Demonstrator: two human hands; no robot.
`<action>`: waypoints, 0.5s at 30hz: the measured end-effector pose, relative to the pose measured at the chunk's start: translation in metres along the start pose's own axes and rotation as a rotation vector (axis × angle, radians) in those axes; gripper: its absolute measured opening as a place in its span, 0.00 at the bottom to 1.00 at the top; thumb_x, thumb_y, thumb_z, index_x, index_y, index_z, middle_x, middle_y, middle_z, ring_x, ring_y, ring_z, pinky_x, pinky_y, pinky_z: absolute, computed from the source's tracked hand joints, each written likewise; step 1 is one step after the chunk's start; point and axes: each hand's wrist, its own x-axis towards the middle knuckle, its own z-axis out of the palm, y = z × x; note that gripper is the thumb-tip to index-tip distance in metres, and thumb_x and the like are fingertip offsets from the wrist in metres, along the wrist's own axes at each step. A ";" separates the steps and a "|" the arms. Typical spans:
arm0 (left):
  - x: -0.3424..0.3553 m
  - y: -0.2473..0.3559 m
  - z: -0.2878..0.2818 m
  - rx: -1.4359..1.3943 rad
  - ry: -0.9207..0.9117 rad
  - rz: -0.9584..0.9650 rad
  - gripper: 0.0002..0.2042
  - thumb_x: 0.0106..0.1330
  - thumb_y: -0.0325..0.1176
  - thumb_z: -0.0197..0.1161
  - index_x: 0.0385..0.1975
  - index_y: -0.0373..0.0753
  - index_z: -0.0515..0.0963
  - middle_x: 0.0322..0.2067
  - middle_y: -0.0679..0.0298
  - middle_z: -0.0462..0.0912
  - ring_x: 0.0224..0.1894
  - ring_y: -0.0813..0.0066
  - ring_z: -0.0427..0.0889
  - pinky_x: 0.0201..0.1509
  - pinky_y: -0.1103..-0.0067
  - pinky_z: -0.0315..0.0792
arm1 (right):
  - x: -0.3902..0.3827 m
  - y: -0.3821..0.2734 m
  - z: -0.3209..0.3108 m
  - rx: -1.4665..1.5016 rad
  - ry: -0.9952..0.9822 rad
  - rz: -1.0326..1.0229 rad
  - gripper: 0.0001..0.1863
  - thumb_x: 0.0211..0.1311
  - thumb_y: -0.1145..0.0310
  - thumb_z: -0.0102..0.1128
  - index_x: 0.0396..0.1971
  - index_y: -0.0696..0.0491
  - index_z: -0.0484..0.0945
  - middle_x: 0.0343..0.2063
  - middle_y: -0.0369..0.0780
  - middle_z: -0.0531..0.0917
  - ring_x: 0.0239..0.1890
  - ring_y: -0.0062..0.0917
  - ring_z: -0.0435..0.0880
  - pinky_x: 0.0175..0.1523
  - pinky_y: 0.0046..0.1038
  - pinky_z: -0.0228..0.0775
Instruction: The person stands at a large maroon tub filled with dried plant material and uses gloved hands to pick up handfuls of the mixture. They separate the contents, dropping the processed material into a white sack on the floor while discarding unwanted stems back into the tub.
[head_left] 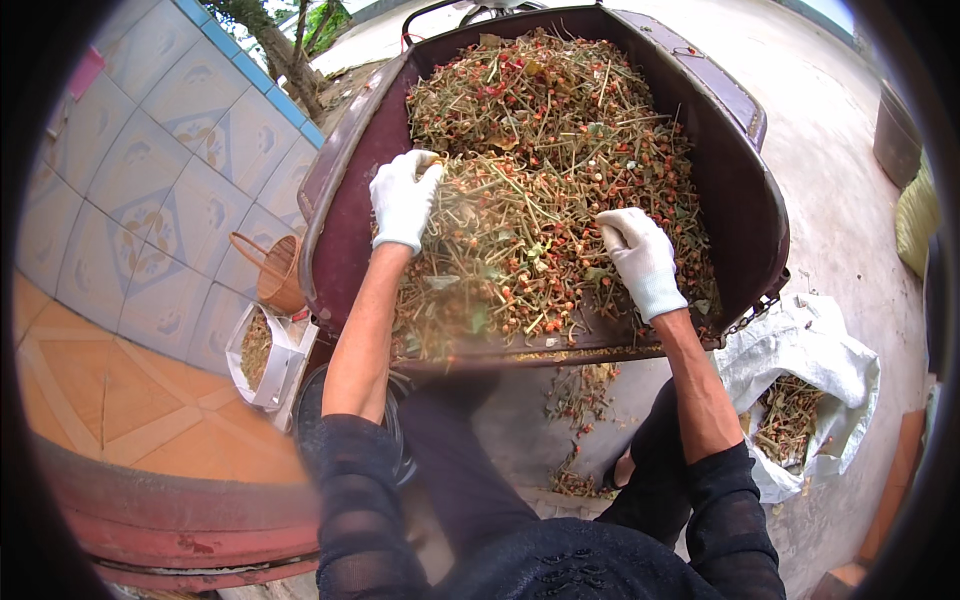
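A heap of dry stalks mixed with small red and orange pods (pixel 540 190) fills the bed of a dark maroon cart (pixel 735 190) in front of me. My left hand (pixel 403 200), in a white glove, is at the heap's left side by the cart wall. Its fingers are curled, and whatever lies in them is hidden. Over the right part of the heap, my right hand (pixel 638 258), also gloved in white, has its fingertips drawn together. I cannot make out what it pinches.
Below the cart's right corner, a white woven sack (pixel 850 400) holds more stalks. Stalk bits (pixel 585 395) lie on the ground under the near edge. At left stand a wicker basket (pixel 283 275), a white bag (pixel 285 385) with plant matter, and a dark bucket (pixel 310 410).
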 end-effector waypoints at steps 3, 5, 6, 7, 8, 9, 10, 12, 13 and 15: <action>-0.001 -0.014 -0.020 -0.195 0.017 -0.131 0.12 0.60 0.37 0.65 0.40 0.40 0.84 0.36 0.57 0.87 0.37 0.66 0.86 0.45 0.73 0.76 | 0.001 0.003 -0.005 0.003 -0.008 0.015 0.06 0.58 0.72 0.63 0.36 0.49 0.82 0.34 0.38 0.83 0.38 0.34 0.83 0.43 0.32 0.75; -0.003 -0.036 -0.031 -0.025 0.085 -0.086 0.11 0.61 0.36 0.64 0.40 0.40 0.84 0.36 0.57 0.87 0.39 0.64 0.86 0.47 0.71 0.77 | 0.000 -0.001 -0.002 0.018 -0.016 0.025 0.06 0.58 0.72 0.63 0.36 0.49 0.82 0.34 0.39 0.83 0.38 0.34 0.83 0.43 0.32 0.75; -0.005 -0.046 -0.035 0.043 0.063 -0.055 0.11 0.61 0.34 0.63 0.41 0.40 0.84 0.39 0.58 0.86 0.42 0.62 0.85 0.50 0.70 0.76 | 0.000 -0.003 -0.001 0.022 -0.025 0.030 0.06 0.58 0.72 0.63 0.36 0.49 0.82 0.34 0.39 0.83 0.38 0.34 0.83 0.43 0.32 0.75; -0.006 -0.049 -0.035 0.061 0.086 -0.031 0.11 0.61 0.34 0.62 0.41 0.41 0.84 0.40 0.58 0.86 0.44 0.61 0.85 0.51 0.70 0.75 | 0.000 -0.004 0.000 0.022 -0.035 0.032 0.06 0.58 0.72 0.63 0.36 0.50 0.82 0.34 0.39 0.83 0.38 0.34 0.83 0.43 0.32 0.75; -0.006 -0.051 -0.034 0.080 0.108 -0.007 0.11 0.60 0.33 0.62 0.42 0.42 0.84 0.41 0.58 0.86 0.45 0.61 0.84 0.53 0.69 0.75 | 0.000 -0.004 0.001 0.025 -0.035 0.016 0.06 0.59 0.72 0.63 0.36 0.50 0.82 0.34 0.39 0.83 0.38 0.34 0.83 0.43 0.32 0.75; -0.007 -0.053 -0.033 0.098 0.130 0.018 0.12 0.60 0.32 0.62 0.42 0.42 0.84 0.42 0.59 0.85 0.46 0.61 0.84 0.54 0.69 0.74 | 0.000 -0.005 0.001 0.024 -0.036 0.011 0.06 0.59 0.72 0.63 0.36 0.50 0.82 0.34 0.40 0.83 0.38 0.34 0.83 0.43 0.32 0.75; -0.007 -0.050 -0.031 0.070 0.182 0.042 0.11 0.59 0.30 0.61 0.41 0.43 0.83 0.40 0.59 0.85 0.45 0.60 0.82 0.54 0.68 0.73 | -0.001 -0.006 0.001 0.021 -0.040 0.007 0.06 0.59 0.72 0.63 0.36 0.50 0.82 0.34 0.40 0.83 0.38 0.34 0.83 0.43 0.32 0.75; -0.003 -0.043 -0.031 0.102 0.284 0.137 0.09 0.59 0.29 0.60 0.38 0.42 0.83 0.37 0.59 0.84 0.43 0.59 0.82 0.52 0.67 0.73 | 0.000 -0.007 0.000 0.044 -0.019 0.008 0.06 0.59 0.73 0.63 0.36 0.51 0.82 0.34 0.40 0.83 0.37 0.34 0.84 0.43 0.31 0.76; -0.001 -0.032 -0.029 0.111 0.331 0.185 0.09 0.58 0.28 0.60 0.37 0.42 0.83 0.36 0.59 0.84 0.42 0.59 0.81 0.51 0.67 0.73 | 0.001 -0.003 -0.001 0.063 0.002 0.015 0.06 0.59 0.74 0.63 0.36 0.51 0.82 0.35 0.40 0.83 0.37 0.34 0.84 0.43 0.30 0.76; -0.005 -0.001 -0.024 0.017 0.234 0.166 0.07 0.59 0.28 0.60 0.35 0.42 0.82 0.35 0.60 0.82 0.43 0.58 0.80 0.50 0.66 0.71 | 0.004 0.000 -0.005 0.135 0.103 0.012 0.07 0.60 0.76 0.62 0.39 0.53 0.83 0.35 0.40 0.84 0.37 0.31 0.85 0.43 0.27 0.76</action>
